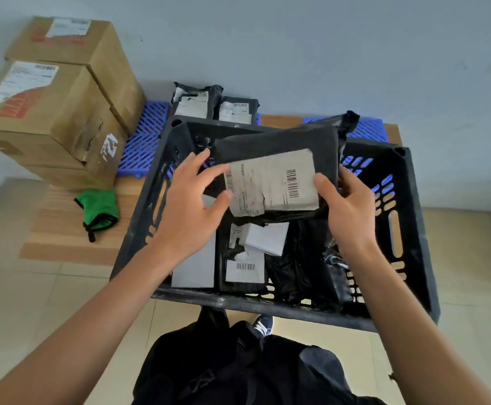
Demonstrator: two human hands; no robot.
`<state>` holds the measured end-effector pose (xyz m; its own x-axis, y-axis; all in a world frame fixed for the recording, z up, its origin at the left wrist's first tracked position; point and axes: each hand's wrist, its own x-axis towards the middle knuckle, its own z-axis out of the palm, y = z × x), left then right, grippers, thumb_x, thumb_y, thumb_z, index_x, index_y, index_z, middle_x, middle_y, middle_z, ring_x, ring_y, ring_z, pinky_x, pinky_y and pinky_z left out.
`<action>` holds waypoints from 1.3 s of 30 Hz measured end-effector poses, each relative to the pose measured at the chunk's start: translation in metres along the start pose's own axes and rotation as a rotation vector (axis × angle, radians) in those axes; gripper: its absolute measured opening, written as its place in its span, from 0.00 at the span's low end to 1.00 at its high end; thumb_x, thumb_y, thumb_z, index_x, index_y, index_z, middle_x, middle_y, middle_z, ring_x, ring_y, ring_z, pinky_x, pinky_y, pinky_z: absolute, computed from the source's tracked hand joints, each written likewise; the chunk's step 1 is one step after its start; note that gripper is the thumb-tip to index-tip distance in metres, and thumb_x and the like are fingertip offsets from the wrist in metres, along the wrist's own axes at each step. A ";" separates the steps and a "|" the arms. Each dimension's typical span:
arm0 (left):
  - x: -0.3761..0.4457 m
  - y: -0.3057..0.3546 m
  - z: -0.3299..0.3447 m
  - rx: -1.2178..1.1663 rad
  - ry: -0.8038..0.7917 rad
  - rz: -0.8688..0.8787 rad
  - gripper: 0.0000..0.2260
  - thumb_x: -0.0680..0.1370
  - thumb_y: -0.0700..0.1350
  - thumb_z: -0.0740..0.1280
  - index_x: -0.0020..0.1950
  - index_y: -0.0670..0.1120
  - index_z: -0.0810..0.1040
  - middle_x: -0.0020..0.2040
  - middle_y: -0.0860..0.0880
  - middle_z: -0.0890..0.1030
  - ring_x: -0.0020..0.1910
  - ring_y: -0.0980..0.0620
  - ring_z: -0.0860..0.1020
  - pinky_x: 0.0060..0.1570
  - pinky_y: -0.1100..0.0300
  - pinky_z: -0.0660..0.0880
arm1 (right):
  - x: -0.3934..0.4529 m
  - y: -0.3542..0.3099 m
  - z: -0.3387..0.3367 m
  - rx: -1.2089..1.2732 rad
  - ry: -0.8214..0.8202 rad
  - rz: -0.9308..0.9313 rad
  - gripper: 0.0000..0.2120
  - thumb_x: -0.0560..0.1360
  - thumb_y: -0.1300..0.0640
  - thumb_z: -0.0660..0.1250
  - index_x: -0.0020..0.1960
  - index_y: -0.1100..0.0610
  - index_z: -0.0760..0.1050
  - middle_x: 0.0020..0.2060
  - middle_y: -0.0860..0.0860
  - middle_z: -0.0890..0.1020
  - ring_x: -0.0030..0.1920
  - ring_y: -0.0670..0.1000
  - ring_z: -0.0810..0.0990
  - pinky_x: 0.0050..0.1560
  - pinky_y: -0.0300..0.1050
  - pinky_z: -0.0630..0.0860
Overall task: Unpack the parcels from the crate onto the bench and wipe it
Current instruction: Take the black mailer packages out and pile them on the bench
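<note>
Against a pale blue wall, a low wooden bench [63,229] carries a black crate [413,229]. Right hand [346,206] grips a black labelled parcel [276,159] by its edge, thumb on top, lifted above the crate; left hand [191,206] hovers spread at the opposite edge, fingertips near the label. Held one-sided, the slick bag could slip back. Below the grip, more parcels [244,258] remain; beyond it, two unpacked parcels [215,105] lie. Green cloth [98,209] waits left.
</note>
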<state>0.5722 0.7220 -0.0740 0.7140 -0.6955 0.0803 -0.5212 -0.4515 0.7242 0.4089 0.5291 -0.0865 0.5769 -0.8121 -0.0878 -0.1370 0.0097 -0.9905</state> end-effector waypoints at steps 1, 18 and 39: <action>-0.001 0.004 0.000 -0.013 0.042 0.016 0.20 0.81 0.45 0.70 0.73 0.52 0.75 0.80 0.50 0.64 0.80 0.52 0.57 0.78 0.53 0.52 | -0.002 -0.001 -0.001 0.074 0.053 0.017 0.11 0.79 0.54 0.68 0.61 0.50 0.82 0.52 0.45 0.87 0.53 0.45 0.86 0.49 0.37 0.81; -0.006 0.052 0.051 -0.485 0.271 -0.092 0.32 0.78 0.41 0.73 0.79 0.53 0.66 0.80 0.51 0.59 0.77 0.62 0.61 0.77 0.54 0.65 | -0.058 0.013 0.048 0.601 -0.085 0.382 0.17 0.80 0.59 0.70 0.67 0.59 0.73 0.59 0.56 0.85 0.61 0.59 0.83 0.66 0.57 0.77; 0.014 0.032 0.039 -0.414 0.029 -0.009 0.34 0.75 0.41 0.76 0.74 0.66 0.70 0.81 0.62 0.53 0.80 0.62 0.54 0.74 0.46 0.69 | -0.012 -0.004 0.010 -0.124 -0.211 -0.112 0.36 0.79 0.53 0.70 0.80 0.38 0.56 0.75 0.46 0.70 0.72 0.45 0.72 0.67 0.50 0.76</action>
<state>0.5473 0.6762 -0.0769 0.7337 -0.6738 0.0873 -0.2867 -0.1906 0.9389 0.4104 0.5440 -0.0825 0.7476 -0.6641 -0.0115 -0.1530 -0.1554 -0.9759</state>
